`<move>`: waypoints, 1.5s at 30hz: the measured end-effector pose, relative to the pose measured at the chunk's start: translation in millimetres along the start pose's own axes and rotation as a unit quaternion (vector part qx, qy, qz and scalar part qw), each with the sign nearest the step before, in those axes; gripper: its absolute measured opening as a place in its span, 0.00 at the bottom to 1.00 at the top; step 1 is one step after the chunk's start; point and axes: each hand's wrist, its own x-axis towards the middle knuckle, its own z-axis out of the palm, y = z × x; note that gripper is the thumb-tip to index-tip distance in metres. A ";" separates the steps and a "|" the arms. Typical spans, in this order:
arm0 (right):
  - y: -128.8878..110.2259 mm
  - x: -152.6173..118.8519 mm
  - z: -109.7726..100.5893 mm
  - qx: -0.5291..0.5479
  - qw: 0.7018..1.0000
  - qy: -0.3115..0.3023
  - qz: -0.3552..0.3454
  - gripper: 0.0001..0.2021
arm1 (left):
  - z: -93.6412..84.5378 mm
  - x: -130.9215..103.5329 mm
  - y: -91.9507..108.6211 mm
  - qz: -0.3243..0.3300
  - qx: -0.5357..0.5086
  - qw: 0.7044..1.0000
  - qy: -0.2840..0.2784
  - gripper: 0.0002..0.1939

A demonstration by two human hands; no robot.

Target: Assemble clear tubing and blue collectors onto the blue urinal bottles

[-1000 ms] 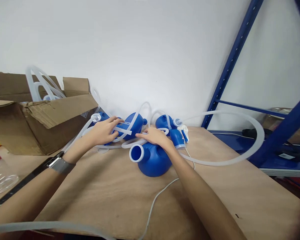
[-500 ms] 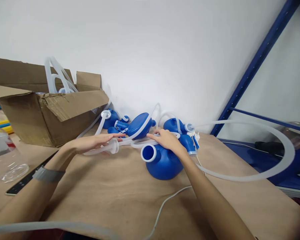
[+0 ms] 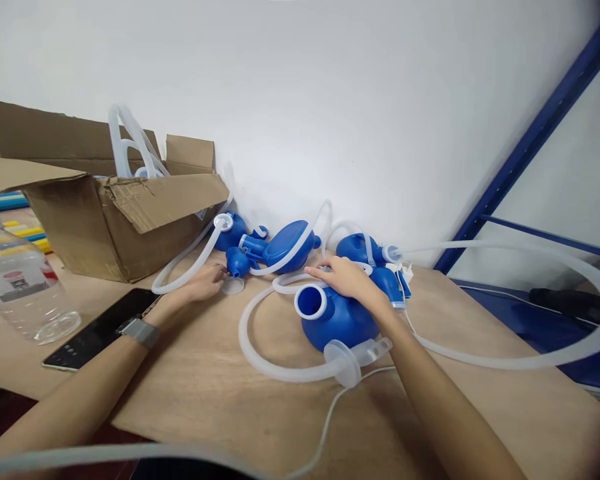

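Observation:
My right hand (image 3: pixel 347 277) lies over the top of a blue plastic urinal bottle (image 3: pixel 337 323), fingers curled around it; the far fingers are hidden. The bottle's wide white-rimmed mouth faces me. A clear tube's end (image 3: pixel 300 373) with a translucent disc (image 3: pixel 347 363) rests against the front of this bottle. My left hand (image 3: pixel 205 283) is low at the table, fingers bent together beside a small blue funnel-shaped part (image 3: pixel 239 262) and a flat clear disc (image 3: pixel 233 286). What its fingertips pinch is hidden. Another clear tube (image 3: pixel 180 285) runs just behind this hand.
More blue bottles (image 3: pixel 289 245) with tubes lie along the wall. An open cardboard box (image 3: pixel 155 213) holding tubing stands at left, near a clear plastic bottle (image 3: pixel 25 287) and a black phone (image 3: pixel 100 330). A thin white cable (image 3: pixel 325 427) crosses the table; a blue shelf frame (image 3: pixel 535 140) rises at right.
My left hand has let go of the tube end with the disc, which now lies before the bottle, and has moved left and down beside the small blue part. My right hand stays on the bottle.

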 end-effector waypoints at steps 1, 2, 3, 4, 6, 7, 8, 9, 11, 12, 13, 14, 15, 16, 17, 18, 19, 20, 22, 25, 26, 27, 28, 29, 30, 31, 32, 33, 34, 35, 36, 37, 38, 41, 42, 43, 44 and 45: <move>1.0 0.7 0.7 0.000 1.000 0.004 -0.001 0.27 | 3.1 0.2 -2.4 0.009 -0.004 1.000 -0.001 0.20; 2.1 1.3 1.6 0.001 1.000 0.006 -0.004 0.27 | 5.8 0.4 -4.1 0.017 -0.008 1.000 -0.002 0.20; 3.1 1.9 2.6 0.004 1.000 0.008 -0.008 0.28 | 8.1 0.8 -5.3 0.022 -0.012 1.000 -0.002 0.20; 4.1 2.4 3.6 0.008 1.000 0.010 -0.013 0.28 | 10.2 1.5 -6.2 0.023 -0.014 1.000 0.000 0.21; 5.6 3.2 5.1 0.021 0.999 0.014 -0.022 0.28 | 13.9 3.0 -7.8 0.014 -0.014 1.000 0.007 0.20; 6.2 3.4 5.3 0.029 0.999 0.015 -0.025 0.29 | 15.3 3.5 -8.5 0.006 -0.011 1.000 0.014 0.20; 6.7 3.5 4.9 0.041 0.999 0.014 -0.027 0.29 | 16.3 3.6 -9.0 -0.002 -0.008 1.000 0.022 0.19; 7.4 3.5 3.9 0.058 0.998 0.011 -0.032 0.30 | 16.9 2.9 -9.1 -0.010 -0.004 0.999 0.030 0.19; 9.5 2.6 -0.6 0.113 0.992 -0.012 -0.061 0.29 | 16.3 -0.7 -6.5 -0.028 -0.004 0.998 0.051 0.19; 11.3 1.6 -4.1 0.145 0.985 -0.027 -0.087 0.28 | 15.0 -3.5 -3.4 -0.035 -0.008 0.997 0.062 0.20; 13.7 0.2 -8.4 0.175 0.977 -0.043 -0.116 0.25 | 13.3 -6.7 1.2 -0.036 -0.014 0.997 0.073 0.20; 16.7 -1.8 -13.4 0.200 0.967 -0.062 -0.147 0.23 | 11.3 -10.2 7.3 -0.031 -0.020 0.996 0.083 0.20; 20.0 -4.2 -18.8 0.217 0.958 -0.080 -0.172 0.21 | 9.1 -13.6 14.7 -0.019 -0.022 0.995 0.091 0.20; 23.3 -7.1 -24.6 0.225 0.951 -0.096 -0.191 0.21 | 7.1 -17.0 23.0 -0.002 -0.021 0.995 0.097 0.19; 26.4 -10.3 -30.5 0.228 0.946 -0.109 -0.205 0.21 | 5.3 -20.0 32.0 0.014 -0.013 0.995 0.100 0.19; 28.6 -13.8 -36.2 0.227 0.942 -0.120 -0.218 0.22 | 3.9 -22.6 41.0 0.024 0.001 0.995 0.100 0.20; 29.6 -17.4 -41.5 0.225 0.938 -0.128 -0.229 0.24 | 3.1 -24.9 49.6 0.024 0.016 0.995 0.098 0.21; 29.1 -21.2 -46.3 0.220 0.936 -0.136 -0.239 0.25 | 2.7 -26.8 57.3 0.023 0.030 0.995 0.092 0.22; 23.9 -28.2 -52.8 0.199 0.934 -0.157 -0.253 0.28 | 4.0 -29.6 68.5 0.025 0.054 0.995 0.078 0.23; 10.0 -34.4 -53.0 0.135 0.945 -0.186 -0.233 0.34 | 11.6 -31.9 72.9 0.060 0.089 0.993 0.047 0.23; 5.7 -34.6 -50.5 0.114 0.949 -0.187 -0.226 0.36 | 15.8 -32.1 71.3 0.074 0.104 0.991 0.038 0.23; 2.4 -33.7 -47.0 0.099 0.952 -0.186 -0.224 0.37 | 20.7 -32.0 68.6 0.086 0.118 0.989 0.034 0.22; 0.0 -32.0 -42.9 0.093 0.952 -0.186 -0.225 0.38 | 26.0 -31.5 65.1 0.096 0.129 0.986 0.036 0.21; -1.2 -29.7 -38.6 0.091 0.951 -0.188 -0.228 0.39 | 31.2 -30.8 61.2 0.107 0.137 0.984 0.043 0.19; -1.6 -27.1 -34.2 0.092 0.950 -0.192 -0.228 0.40 | 35.8 -29.8 57.3 0.118 0.138 0.982 0.054 0.18; -1.3 -24.4 -30.1 0.092 0.949 -0.199 -0.226 0.42 | 39.2 -28.8 53.8 0.126 0.135 0.981 0.065 0.16; -0.6 -22.0 -26.5 0.091 0.950 -0.205 -0.219 0.44 | 41.0 -28.0 51.3 0.131 0.129 0.980 0.076 0.15; 0.1 -20.1 -23.5 0.090 0.951 -0.207 -0.209 0.46 | 40.6 -27.7 50.3 0.133 0.121 0.980 0.089 0.15; 0.8 -18.6 -21.2 0.089 0.953 -0.207 -0.200 0.48 | 38.0 -28.1 51.2 0.132 0.105 0.980 0.108 0.15; 1.1 -17.8 -19.6 0.089 0.955 -0.206 -0.194 0.49 | 33.2 -29.5 54.4 0.132 0.080 0.979 0.136 0.14; 0.9 -17.5 -18.6 0.092 0.955 -0.205 -0.192 0.49 | 26.4 -32.1 60.2 0.136 0.047 0.976 0.165 0.14; 0.2 -17.7 -18.1 0.095 0.955 -0.204 -0.192 0.49 | 18.2 -35.9 68.7 0.145 0.001 0.969 0.201 0.14; -0.9 -18.2 -18.1 0.098 0.955 -0.205 -0.193 0.48 | 9.4 -40.8 79.6 0.166 -0.054 0.957 0.231 0.13; -5.5 -20.5 -19.0 0.104 0.952 -0.206 -0.202 0.45 | -13.8 -59.1 121.1 0.253 -0.155 0.932 0.208 0.10; -6.9 -21.2 -19.3 0.104 0.952 -0.204 -0.201 0.44 | -18.8 -64.7 135.0 0.285 -0.163 0.928 0.176 0.10; -8.1 -21.7 -19.6 0.103 0.953 -0.203 -0.200 0.43 | -22.2 -69.3 147.4 0.310 -0.155 0.925 0.157 0.10; -8.9 -22.0 -19.6 0.102 0.953 -0.201 -0.200 0.41 | -24.2 -72.2 157.9 0.312 -0.133 0.929 0.151 0.10; -9.2 -22.0 -19.5 0.102 0.953 -0.201 -0.201 0.40 | -25.3 -73.5 166.0 0.296 -0.116 0.937 0.147 0.11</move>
